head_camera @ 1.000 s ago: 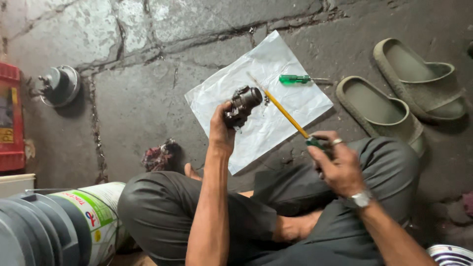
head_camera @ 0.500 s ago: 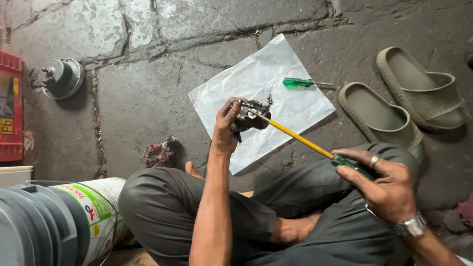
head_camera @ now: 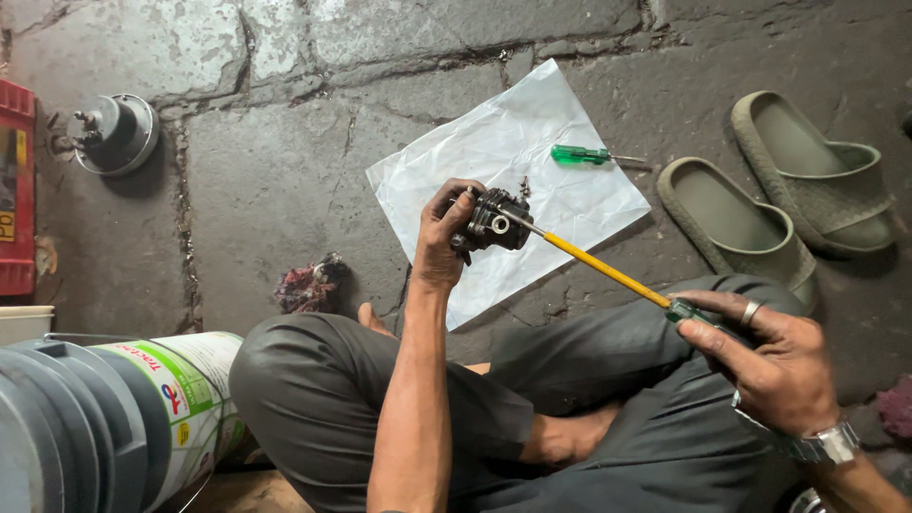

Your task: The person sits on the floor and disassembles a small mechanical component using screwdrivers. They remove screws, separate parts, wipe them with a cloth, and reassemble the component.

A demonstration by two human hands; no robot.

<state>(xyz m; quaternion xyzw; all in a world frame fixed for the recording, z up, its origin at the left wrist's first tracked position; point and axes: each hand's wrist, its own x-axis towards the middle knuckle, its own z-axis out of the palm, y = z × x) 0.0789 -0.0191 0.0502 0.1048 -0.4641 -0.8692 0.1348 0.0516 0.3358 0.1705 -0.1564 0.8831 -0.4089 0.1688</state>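
The left hand (head_camera: pixel 445 233) is raised over the floor (head_camera: pixel 275 180), its fingers closed around a small dark metal engine part (head_camera: pixel 492 220), which sits just right of the palm with a round opening facing the camera. The part hangs above the lower half of a crumpled white sheet (head_camera: pixel 503 152) spread on the stone floor.

The right hand (head_camera: pixel 769 356) is closed on the green handle of a long screwdriver (head_camera: pixel 608 272) with a yellow shaft. The tool's long axis runs from about 4 o'clock at the handle to about 10 o'clock at the tip, and the metal tip touches the part at its right side. The handle end lies over the person's right knee, so the shaft slopes up and left across the gap between the two hands.

A second, smaller screwdriver (head_camera: pixel 581 154) with a green handle lies on the sheet at about 1 o'clock from the part, its blade pointing toward 3 o'clock. Two grey-green slippers (head_camera: pixel 760 209) lie on the floor at 3 o'clock, well apart from the part. A round metal piece (head_camera: pixel 114 133) sits far off at 9 o'clock, and a dark rag (head_camera: pixel 306 285) lies at 8 o'clock near the left knee.
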